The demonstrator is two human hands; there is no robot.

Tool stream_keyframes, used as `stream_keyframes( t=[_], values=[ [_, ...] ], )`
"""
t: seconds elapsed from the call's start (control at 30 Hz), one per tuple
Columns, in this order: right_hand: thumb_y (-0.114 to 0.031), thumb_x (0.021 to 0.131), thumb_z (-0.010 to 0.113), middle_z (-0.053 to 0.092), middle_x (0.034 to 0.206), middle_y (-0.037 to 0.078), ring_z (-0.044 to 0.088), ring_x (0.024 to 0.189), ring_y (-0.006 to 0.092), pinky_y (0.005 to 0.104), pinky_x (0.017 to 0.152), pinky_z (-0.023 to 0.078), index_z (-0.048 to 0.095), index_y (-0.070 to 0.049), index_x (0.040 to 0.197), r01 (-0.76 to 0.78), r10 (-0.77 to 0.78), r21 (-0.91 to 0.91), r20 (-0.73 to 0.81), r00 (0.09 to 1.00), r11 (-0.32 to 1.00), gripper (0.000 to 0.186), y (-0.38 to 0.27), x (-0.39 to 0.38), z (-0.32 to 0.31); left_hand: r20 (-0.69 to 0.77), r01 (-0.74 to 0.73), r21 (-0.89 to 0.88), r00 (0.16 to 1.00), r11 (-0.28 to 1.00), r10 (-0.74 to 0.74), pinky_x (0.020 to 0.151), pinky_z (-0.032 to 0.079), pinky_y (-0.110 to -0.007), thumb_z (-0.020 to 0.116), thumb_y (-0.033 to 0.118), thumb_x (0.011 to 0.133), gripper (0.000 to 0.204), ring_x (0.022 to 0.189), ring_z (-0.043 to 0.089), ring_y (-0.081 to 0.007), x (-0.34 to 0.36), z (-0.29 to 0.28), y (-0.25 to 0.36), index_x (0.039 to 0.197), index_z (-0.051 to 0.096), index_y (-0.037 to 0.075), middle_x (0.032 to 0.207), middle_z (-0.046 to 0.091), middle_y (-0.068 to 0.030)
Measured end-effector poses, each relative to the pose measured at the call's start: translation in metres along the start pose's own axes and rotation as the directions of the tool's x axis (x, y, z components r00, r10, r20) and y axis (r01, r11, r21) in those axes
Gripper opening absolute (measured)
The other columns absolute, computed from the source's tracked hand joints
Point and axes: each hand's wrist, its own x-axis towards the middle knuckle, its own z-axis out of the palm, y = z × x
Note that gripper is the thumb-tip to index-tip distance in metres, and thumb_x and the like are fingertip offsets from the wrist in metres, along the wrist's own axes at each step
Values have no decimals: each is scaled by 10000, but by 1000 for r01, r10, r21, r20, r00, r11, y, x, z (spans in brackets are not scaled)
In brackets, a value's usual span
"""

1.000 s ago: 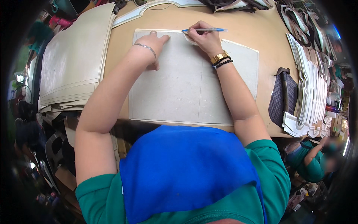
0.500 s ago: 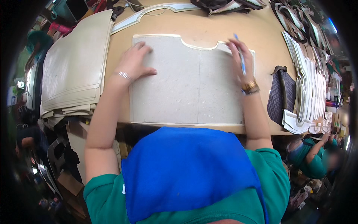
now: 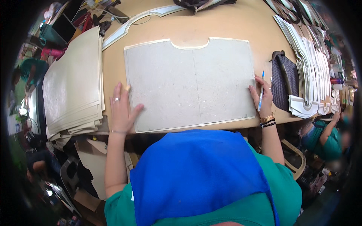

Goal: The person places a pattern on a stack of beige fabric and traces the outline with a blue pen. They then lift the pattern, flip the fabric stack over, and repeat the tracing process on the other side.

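Note:
A grey board (image 3: 166, 86) with a curved notch in its far edge lies flat before me, over a cream sheet whose margin shows around it. Down its middle runs a thin line. My left hand (image 3: 122, 109) is at the board's left edge, fingers spread and thumb over the grey surface. At the right edge, my right hand (image 3: 265, 94) has a blue-and-white pen (image 3: 261, 90) held between its fingers, tip toward me. The fingertips of that hand touch or nearly touch the board's edge.
A stack of cream sheets (image 3: 73, 83) stands at left. A hammer (image 3: 284, 71) lies on a dark woven piece (image 3: 277, 88) at right, beside stacked white cut pieces (image 3: 311, 75). A long curved white strip (image 3: 137, 20) and dark material (image 3: 201, 3) lie at the back. Another person (image 3: 320, 141) works at far right.
Both hands have moved nearer to me along the board's sides. The right hand has also gone outward, still with the pen. The board sits slightly turned compared with before.

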Motion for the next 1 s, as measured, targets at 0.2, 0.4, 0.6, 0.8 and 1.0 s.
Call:
stream_keyframes(
  t=[0.2,0.4,0.6,0.8,1.0],
  values=[
    [-90,781,725,622,1172,149,576,1076,271,350,943,450,606,-46,1111,38,-37,-11,38,999,999,354,1,-10,-8,-227,-408,-28,891,912,392,1046,290,-542,705,325,784,507,1264,402,-385,-109,25,-22,1214,551,105,1334,447,-171],
    [-106,786,719,632,1163,128,574,1050,268,347,927,447,606,-55,1106,41,-39,-57,44,998,997,343,3,-7,-5,-67,-603,-218,793,767,605,1007,320,-557,724,285,755,461,1200,441,-368,-208,94,-65,1169,575,148,1255,477,-132],
    [-100,791,711,630,1165,123,562,1033,259,348,929,437,605,-59,1096,23,-20,-59,41,999,998,325,3,-8,-5,169,-339,-258,906,905,388,977,334,-538,709,273,769,426,1155,454,-362,-244,147,-82,1151,579,135,1209,485,-134],
    [-47,841,660,558,1237,153,542,1136,251,334,993,416,550,-38,1169,50,-38,-115,108,993,992,346,7,-8,-6,378,195,-212,920,958,-103,946,348,-520,694,261,784,392,1110,466,-357,-260,179,-83,1133,582,122,1162,493,-136],
    [-47,815,675,568,1224,151,534,1096,273,357,981,394,563,-48,1145,43,-34,-76,108,994,996,349,12,-4,-4,491,605,-164,735,779,-468,915,361,-502,679,248,799,358,1066,478,-351,-263,205,-77,1115,586,109,1116,502,-138]
  ],
)
